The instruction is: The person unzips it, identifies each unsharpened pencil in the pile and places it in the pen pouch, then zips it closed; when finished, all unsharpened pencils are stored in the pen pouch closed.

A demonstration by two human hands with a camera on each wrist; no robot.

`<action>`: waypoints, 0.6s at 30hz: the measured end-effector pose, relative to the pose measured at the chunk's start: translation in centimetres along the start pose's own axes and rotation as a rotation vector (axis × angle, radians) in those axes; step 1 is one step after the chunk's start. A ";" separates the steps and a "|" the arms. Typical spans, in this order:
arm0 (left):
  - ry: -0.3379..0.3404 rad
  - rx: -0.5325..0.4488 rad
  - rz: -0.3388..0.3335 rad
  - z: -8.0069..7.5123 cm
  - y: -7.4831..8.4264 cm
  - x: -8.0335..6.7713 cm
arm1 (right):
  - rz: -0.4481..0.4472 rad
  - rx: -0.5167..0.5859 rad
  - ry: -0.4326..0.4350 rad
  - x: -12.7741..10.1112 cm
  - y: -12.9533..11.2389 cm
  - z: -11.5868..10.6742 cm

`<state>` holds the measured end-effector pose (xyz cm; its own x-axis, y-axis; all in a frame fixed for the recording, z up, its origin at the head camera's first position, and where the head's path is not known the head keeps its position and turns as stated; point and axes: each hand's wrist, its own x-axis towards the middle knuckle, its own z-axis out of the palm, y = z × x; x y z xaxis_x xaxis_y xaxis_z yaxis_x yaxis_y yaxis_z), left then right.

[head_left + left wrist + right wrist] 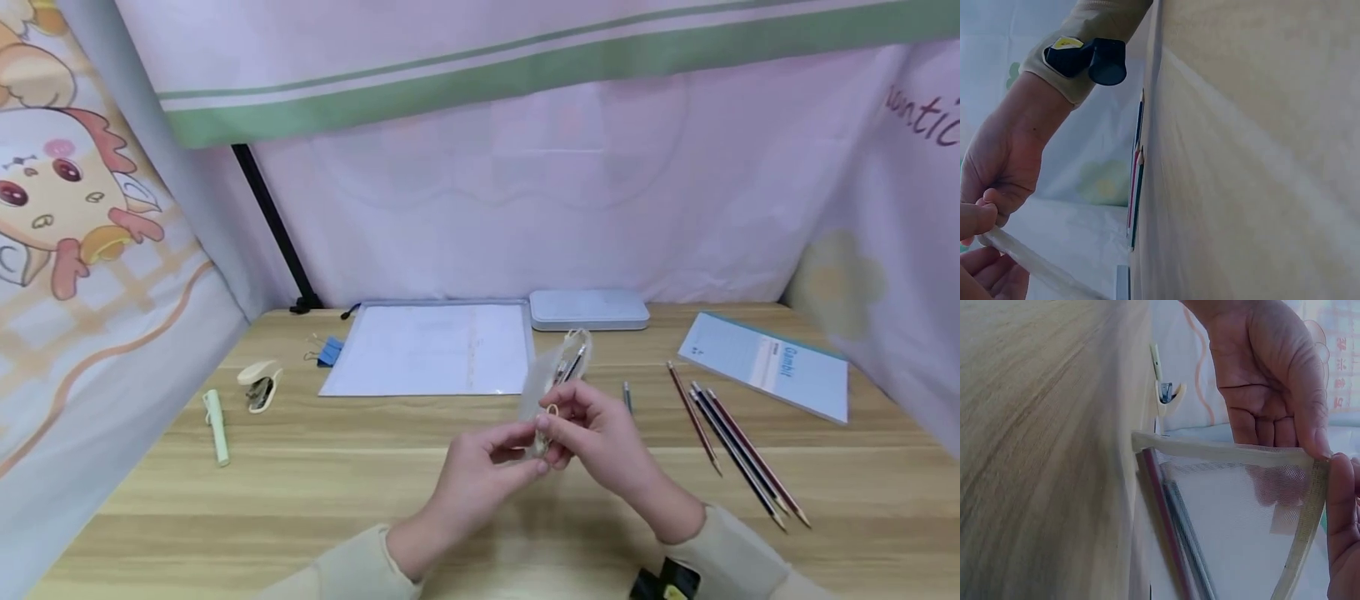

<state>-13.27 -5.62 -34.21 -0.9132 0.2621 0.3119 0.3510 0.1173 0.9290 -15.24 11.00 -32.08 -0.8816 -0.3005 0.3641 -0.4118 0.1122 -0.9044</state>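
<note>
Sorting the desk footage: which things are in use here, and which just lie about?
In use: translucent mesh pencil pouch holding pencils, gripped by left hand and right hand.

Lying about: loose pencils, blue notebook, cream stapler, grey tin case, clear document folder.

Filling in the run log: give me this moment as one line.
left hand: holds mesh pencil pouch | right hand: pinches pouch end at zipper | pouch: above desk, pencils inside | loose pencils: right

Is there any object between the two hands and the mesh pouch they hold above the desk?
No. The left hand and the right hand both pinch the mesh pouch directly at its near end; nothing visible lies between them.
</note>
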 end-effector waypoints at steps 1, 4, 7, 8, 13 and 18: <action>-0.009 -0.022 0.002 0.1 0.0 0.1 | -0.007 -0.006 0.006 0.0 0.0 0.0; -0.046 -0.079 0.019 0.3 -0.2 0.2 | -0.015 -0.021 0.019 0.1 -0.1 -0.1; -0.059 -0.093 0.047 0.4 -0.4 0.2 | -0.018 -0.036 0.028 0.2 -0.2 -0.1; -0.056 -0.083 0.055 0.4 -0.4 0.2 | -0.018 -0.043 0.031 0.2 -0.2 -0.1; -0.006 -0.020 0.064 0.5 -0.4 0.2 | -0.014 -0.111 0.060 0.4 -0.3 -0.2; 0.038 -0.024 0.059 0.5 0.0 0.3 | -0.028 -0.153 0.095 0.7 -0.6 -0.6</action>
<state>-13.40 -5.06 -34.19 -0.8983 0.2314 0.3735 0.4001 0.0794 0.9130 -15.80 11.30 -31.17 -0.8841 -0.2155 0.4148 -0.4605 0.2496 -0.8518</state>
